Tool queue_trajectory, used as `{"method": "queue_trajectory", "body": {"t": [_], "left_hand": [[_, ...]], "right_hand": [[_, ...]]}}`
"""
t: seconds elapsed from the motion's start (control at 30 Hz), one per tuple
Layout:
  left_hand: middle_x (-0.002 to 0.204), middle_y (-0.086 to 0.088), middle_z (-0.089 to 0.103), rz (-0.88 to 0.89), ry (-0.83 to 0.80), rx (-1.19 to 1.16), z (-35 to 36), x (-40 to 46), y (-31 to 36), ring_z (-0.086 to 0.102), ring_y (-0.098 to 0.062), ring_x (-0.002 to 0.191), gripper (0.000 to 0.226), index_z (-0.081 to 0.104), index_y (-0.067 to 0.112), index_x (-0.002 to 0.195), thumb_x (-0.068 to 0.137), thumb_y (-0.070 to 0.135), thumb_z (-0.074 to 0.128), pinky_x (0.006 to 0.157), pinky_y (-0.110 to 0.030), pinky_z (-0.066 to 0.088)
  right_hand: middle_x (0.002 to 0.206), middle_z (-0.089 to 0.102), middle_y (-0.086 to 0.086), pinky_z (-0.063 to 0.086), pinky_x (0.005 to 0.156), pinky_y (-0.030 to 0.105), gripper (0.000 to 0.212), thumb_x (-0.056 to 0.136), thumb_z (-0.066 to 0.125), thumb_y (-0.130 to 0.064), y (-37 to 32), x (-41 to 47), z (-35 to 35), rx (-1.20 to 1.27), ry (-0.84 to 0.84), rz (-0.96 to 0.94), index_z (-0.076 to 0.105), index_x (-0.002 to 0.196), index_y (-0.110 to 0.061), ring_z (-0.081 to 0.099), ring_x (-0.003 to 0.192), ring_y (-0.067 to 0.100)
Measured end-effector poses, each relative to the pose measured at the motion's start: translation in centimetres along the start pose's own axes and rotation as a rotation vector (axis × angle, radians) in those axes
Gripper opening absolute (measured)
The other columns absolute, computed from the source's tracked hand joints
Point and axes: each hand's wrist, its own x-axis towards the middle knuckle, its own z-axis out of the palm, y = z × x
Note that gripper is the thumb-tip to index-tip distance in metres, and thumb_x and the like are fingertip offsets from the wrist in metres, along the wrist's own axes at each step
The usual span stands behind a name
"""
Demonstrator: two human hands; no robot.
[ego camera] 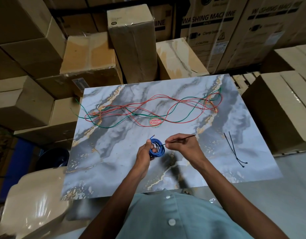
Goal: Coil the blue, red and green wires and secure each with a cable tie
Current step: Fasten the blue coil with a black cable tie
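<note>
The blue wire [157,147] is wound into a small coil, and my left hand [145,152] grips it just above the marble-patterned board [114,152]. My right hand [181,144] pinches a black cable tie [186,137] whose thin end pokes into the coil. The red wire [166,107] and the green wire [114,125] lie loose and tangled together across the far half of the board. Two more black cable ties [235,150] lie crossed on the board at the right.
A round red sticker [155,122] sits mid-board under the wires. Cardboard boxes [135,40] are stacked all around the far and side edges. A plastic-wrapped cream object [36,200] stands at the near left. The green wire's end hangs off the board's left edge.
</note>
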Motion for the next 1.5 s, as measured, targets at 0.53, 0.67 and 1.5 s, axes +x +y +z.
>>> {"method": "queue_trajectory", "body": {"t": [0.53,0.67,1.5], "left_hand": [[0.085,-0.006,0.065,0.03,-0.071,-0.165,0.3,-1.2,1.4,0.061,-0.022,0.082,0.04,0.056,0.014,0.084,0.107,0.038,0.035,0.073,-0.033,0.044],[0.078,-0.004,0.061,0.101,-0.074,-0.06,0.1,-1.2,1.2,0.059,-0.02,0.079,0.043,0.053,0.014,0.078,0.108,0.039,0.033,0.07,-0.03,0.046],[0.101,-0.009,0.075,0.141,-0.234,-0.047,0.6,-2.2,0.5,0.07,-0.028,0.097,0.035,0.069,0.019,0.112,0.104,0.036,0.039,0.089,-0.046,0.054]], "right_hand": [[0.086,0.079,-0.01,0.057,0.083,0.019,0.017,0.085,0.078,-0.001,0.2,-1.1,0.5,-0.515,-0.04,-0.409,0.081,0.09,-0.016,0.074,0.084,0.008],[0.087,0.078,-0.007,0.056,0.081,0.019,0.016,0.086,0.076,-0.001,0.1,-1.0,0.2,-0.595,-0.077,-0.474,0.08,0.092,-0.015,0.072,0.081,0.007],[0.091,0.075,0.004,0.057,0.08,0.036,0.013,0.08,0.075,0.003,1.6,-0.2,0.5,-0.912,-0.089,-1.106,0.076,0.088,-0.008,0.069,0.103,0.027]]}}
